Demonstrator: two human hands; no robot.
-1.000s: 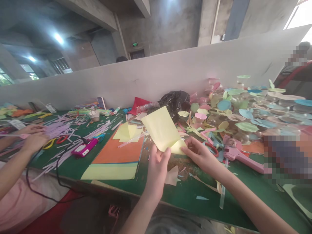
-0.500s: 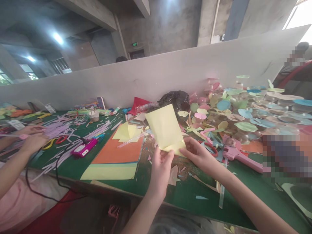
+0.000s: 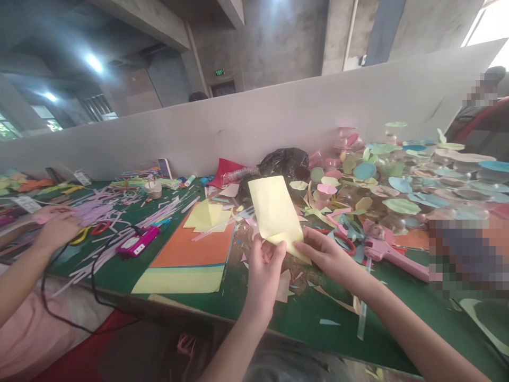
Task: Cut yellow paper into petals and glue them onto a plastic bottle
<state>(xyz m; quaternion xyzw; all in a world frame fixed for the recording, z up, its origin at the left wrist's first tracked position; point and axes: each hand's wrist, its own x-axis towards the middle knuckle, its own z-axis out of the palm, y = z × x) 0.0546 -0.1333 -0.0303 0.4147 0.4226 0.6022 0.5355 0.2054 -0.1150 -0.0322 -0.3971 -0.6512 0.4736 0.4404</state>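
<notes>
Green surface (image 3: 302, 321) carries scraps (image 3: 283, 286); the yellow sheet (image 3: 275, 206) is held above them, right of the orange paper (image 3: 185, 248). Left hand (image 3: 265, 265) and right hand (image 3: 320, 248) pinch its folded near end. Uneven pressure could skew the crease; the unsupported far end could bend.

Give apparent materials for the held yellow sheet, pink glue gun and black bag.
Yellow sheet: paper, fairly matte; thin edges, lower end folded over.
Pink glue gun: probably moulded plastic, smooth; even colour, rounded body.
Black bag: likely thin plastic film, glossy; crinkles with bright highlights.
</notes>
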